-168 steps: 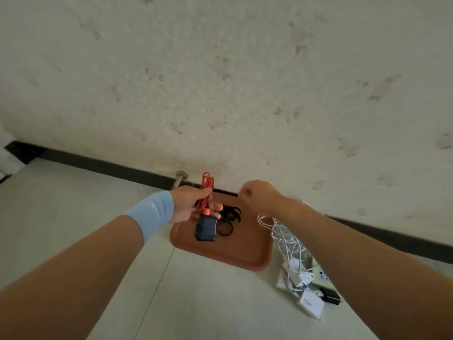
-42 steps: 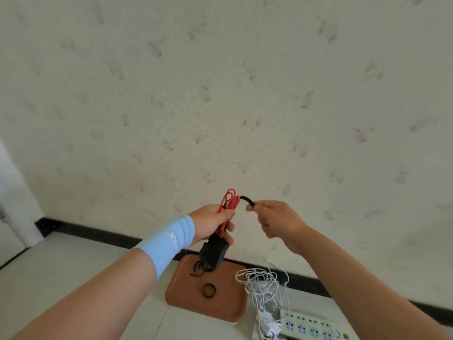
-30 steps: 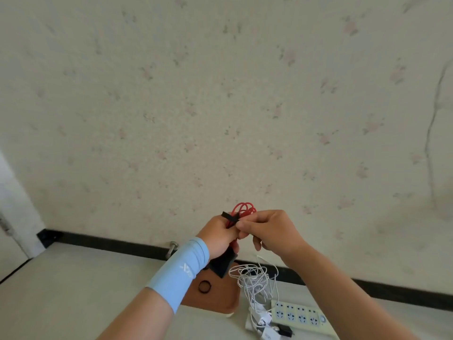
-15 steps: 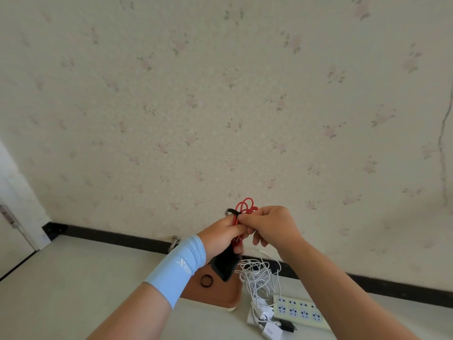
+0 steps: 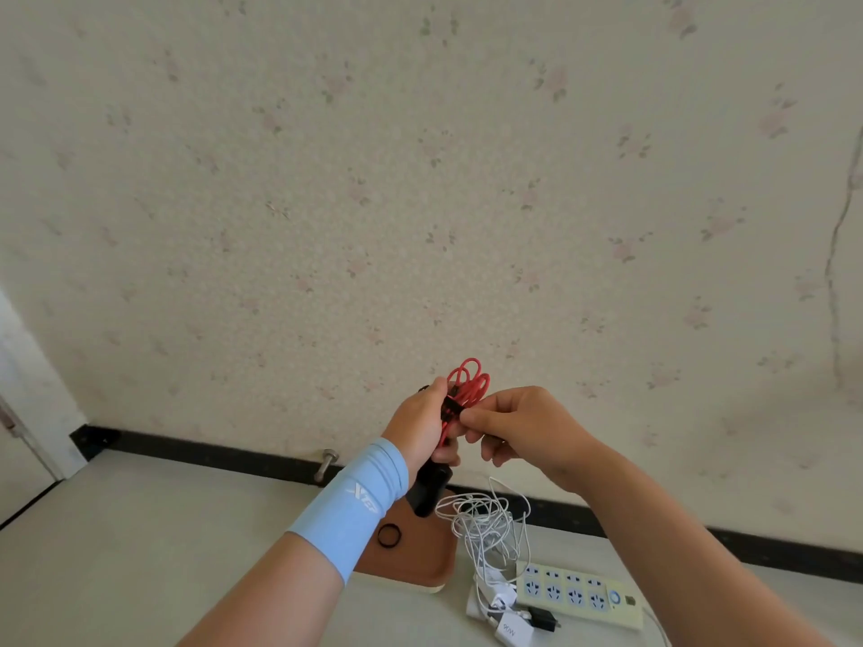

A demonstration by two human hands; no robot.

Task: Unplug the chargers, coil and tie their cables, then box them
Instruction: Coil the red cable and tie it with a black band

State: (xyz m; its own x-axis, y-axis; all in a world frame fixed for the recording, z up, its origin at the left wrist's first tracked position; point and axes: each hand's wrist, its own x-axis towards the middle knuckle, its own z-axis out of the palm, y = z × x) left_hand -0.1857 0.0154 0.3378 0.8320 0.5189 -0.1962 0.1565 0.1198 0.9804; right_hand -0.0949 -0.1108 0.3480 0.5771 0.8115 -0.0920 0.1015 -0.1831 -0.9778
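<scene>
**Entry: red cable, tying step in hand**

Left hand (image 5: 422, 427) grasps the coiled red cable (image 5: 467, 380), with the black charger (image 5: 427, 490) hanging at 6 o'clock. From 3 o'clock, the right hand (image 5: 518, 427) pinches the black tie band (image 5: 450, 406) at the coil's waist. Next, probably: cinch the band with a firm, fine pinch. Open air all round; the brown tray (image 5: 420, 562) and white cable tangle (image 5: 485, 520) lie well below.

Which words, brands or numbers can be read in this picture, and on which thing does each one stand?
"X", a white logo with smaller blurred letters after it, on the light blue fabric wristband.
Grey print on the white plastic charger block: a few characters, too blurred to read.
Marks on the pale yellow power strip: too small to read.
</scene>
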